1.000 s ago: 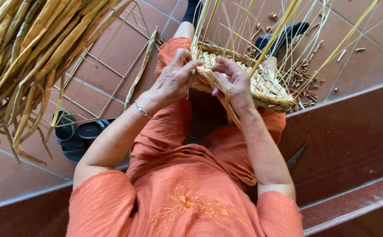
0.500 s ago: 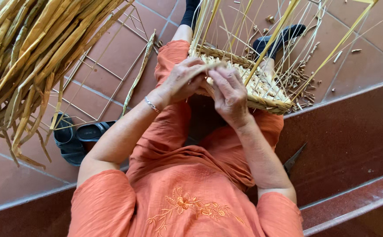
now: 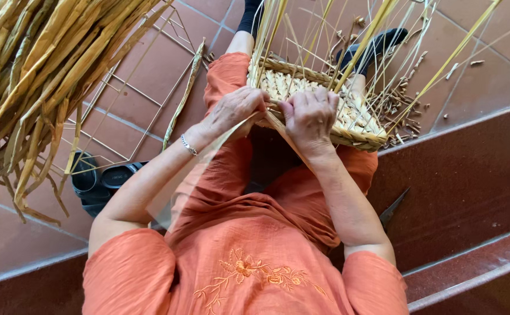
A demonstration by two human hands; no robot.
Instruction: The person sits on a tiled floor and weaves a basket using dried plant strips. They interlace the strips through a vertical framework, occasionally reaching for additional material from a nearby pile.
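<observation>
Half-woven straw basket (image 3: 325, 108), resting on the seated person's lap, uprights still loose and standing. Left hand (image 3: 234, 111) curled shut, pinching a flat straw strand (image 3: 223, 137) at the near rim; right hand (image 3: 308, 114) fisted on the same rim. Step judged: rim weaving. Next move needs the strand threaded between uprights. Dried straw bundle (image 3: 39, 70) at left.

Woven basket (image 3: 348, 119) on lap, leaf bundle (image 3: 39, 64) left, sandals (image 3: 100, 178) below.
</observation>
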